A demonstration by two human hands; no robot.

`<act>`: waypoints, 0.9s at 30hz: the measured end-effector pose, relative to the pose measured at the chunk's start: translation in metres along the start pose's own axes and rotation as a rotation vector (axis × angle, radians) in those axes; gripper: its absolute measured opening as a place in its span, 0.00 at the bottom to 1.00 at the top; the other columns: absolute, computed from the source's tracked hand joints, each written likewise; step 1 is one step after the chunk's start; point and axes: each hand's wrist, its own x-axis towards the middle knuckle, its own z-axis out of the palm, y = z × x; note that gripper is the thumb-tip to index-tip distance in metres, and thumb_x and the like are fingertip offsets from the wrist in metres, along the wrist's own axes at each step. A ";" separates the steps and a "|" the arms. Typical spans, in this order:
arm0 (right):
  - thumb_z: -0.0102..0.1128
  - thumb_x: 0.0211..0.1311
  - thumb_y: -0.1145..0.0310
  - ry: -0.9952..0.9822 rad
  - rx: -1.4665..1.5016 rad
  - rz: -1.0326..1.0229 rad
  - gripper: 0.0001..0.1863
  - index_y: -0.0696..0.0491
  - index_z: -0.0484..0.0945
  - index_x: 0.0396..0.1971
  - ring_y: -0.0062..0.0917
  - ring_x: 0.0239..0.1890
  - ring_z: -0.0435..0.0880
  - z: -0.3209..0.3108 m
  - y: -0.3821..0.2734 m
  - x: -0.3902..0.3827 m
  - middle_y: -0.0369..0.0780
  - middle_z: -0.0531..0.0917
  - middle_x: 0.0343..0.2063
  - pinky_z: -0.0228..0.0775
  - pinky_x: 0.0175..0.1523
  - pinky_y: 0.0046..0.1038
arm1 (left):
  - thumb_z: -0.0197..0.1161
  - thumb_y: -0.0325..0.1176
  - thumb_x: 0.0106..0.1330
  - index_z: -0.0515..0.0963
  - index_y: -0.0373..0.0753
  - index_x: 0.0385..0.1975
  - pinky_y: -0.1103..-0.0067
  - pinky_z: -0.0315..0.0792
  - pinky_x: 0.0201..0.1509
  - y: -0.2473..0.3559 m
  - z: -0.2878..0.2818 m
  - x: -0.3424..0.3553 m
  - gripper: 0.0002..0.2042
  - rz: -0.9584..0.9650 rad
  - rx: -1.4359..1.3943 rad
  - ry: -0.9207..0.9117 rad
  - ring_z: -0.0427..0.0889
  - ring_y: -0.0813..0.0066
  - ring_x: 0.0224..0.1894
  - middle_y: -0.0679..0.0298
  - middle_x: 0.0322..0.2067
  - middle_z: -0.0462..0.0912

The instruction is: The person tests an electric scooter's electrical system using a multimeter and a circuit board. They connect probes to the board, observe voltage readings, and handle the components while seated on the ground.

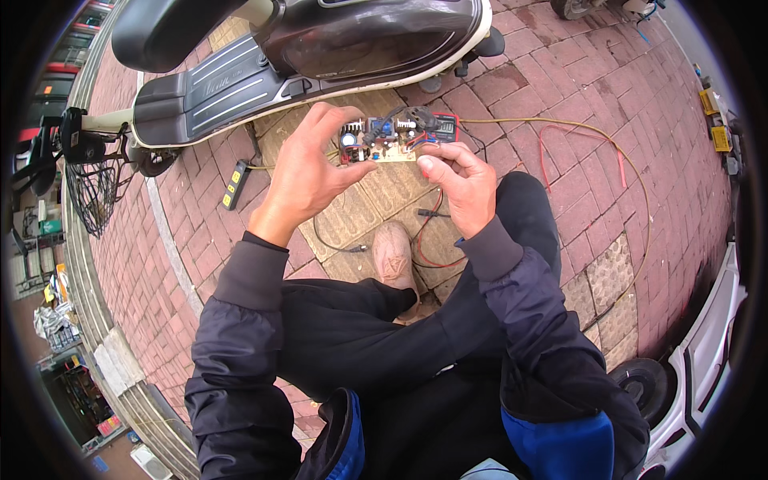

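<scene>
A circuit board [390, 152] crowded with components is held up in front of me. My left hand [300, 172] grips its left end between thumb and fingers. At the right end, my right hand [462, 182] pinches the board's edge between thumb and fingertips, by some thin coloured wires. Behind the board a red multimeter [446, 128] with a grey display lies partly hidden. A dark plug and cord [422, 119] show just above the board; whether they touch it I cannot tell.
A dark electric scooter [360, 48] stands just beyond. A black-and-yellow power strip [234, 185] lies on the brick paving at left. A yellow cord [616, 148], red wire [542, 152] and a black cable [340, 246] trail around my shoe [393, 252]. A white vehicle [692, 376] stands lower right.
</scene>
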 end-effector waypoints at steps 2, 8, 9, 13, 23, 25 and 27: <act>0.73 0.68 0.70 0.046 0.011 0.089 0.13 0.61 0.86 0.48 0.16 0.38 0.81 0.002 0.000 0.000 0.34 0.84 0.37 0.74 0.46 0.21 | 0.82 0.28 0.51 0.80 0.37 0.54 0.69 0.76 0.58 0.002 0.001 0.000 0.28 0.011 0.023 0.001 0.83 0.55 0.51 0.57 0.47 0.81; 0.72 0.69 0.66 0.116 0.103 0.155 0.13 0.59 0.87 0.45 0.14 0.32 0.78 0.006 0.006 0.002 0.31 0.84 0.31 0.71 0.41 0.20 | 0.82 0.28 0.51 0.80 0.37 0.55 0.68 0.76 0.57 0.005 0.003 -0.001 0.29 0.036 0.073 -0.005 0.82 0.52 0.51 0.56 0.47 0.80; 0.72 0.69 0.67 0.130 0.118 0.165 0.12 0.60 0.87 0.44 0.13 0.32 0.77 0.006 0.007 0.002 0.31 0.84 0.31 0.71 0.40 0.20 | 0.82 0.28 0.51 0.80 0.37 0.55 0.68 0.76 0.57 0.005 0.003 -0.002 0.29 0.039 0.075 -0.002 0.82 0.52 0.51 0.56 0.47 0.80; 0.72 0.70 0.66 0.127 0.142 0.174 0.12 0.60 0.86 0.44 0.13 0.31 0.76 0.008 0.010 0.001 0.31 0.83 0.31 0.71 0.40 0.20 | 0.82 0.29 0.51 0.80 0.37 0.55 0.67 0.76 0.57 0.004 0.003 -0.001 0.29 0.055 0.078 -0.009 0.82 0.52 0.51 0.56 0.47 0.80; 0.70 0.70 0.70 0.152 0.166 0.120 0.10 0.60 0.86 0.45 0.16 0.35 0.82 0.011 0.011 0.001 0.35 0.87 0.35 0.75 0.43 0.22 | 0.82 0.30 0.51 0.80 0.37 0.55 0.68 0.76 0.59 -0.001 0.006 -0.001 0.29 0.012 0.034 -0.011 0.83 0.53 0.52 0.55 0.47 0.82; 0.69 0.70 0.72 0.144 0.160 0.099 0.10 0.61 0.86 0.45 0.17 0.36 0.83 0.011 0.012 0.000 0.36 0.88 0.36 0.77 0.45 0.23 | 0.82 0.30 0.51 0.80 0.37 0.55 0.68 0.76 0.60 -0.003 0.005 -0.001 0.29 0.005 0.022 -0.006 0.84 0.54 0.52 0.56 0.48 0.83; 0.68 0.70 0.74 0.136 0.152 0.084 0.09 0.62 0.87 0.46 0.17 0.38 0.84 0.011 0.012 0.000 0.36 0.88 0.37 0.78 0.48 0.23 | 0.82 0.30 0.52 0.80 0.37 0.55 0.68 0.75 0.61 -0.005 0.005 -0.001 0.29 0.007 0.014 0.004 0.84 0.56 0.53 0.56 0.49 0.83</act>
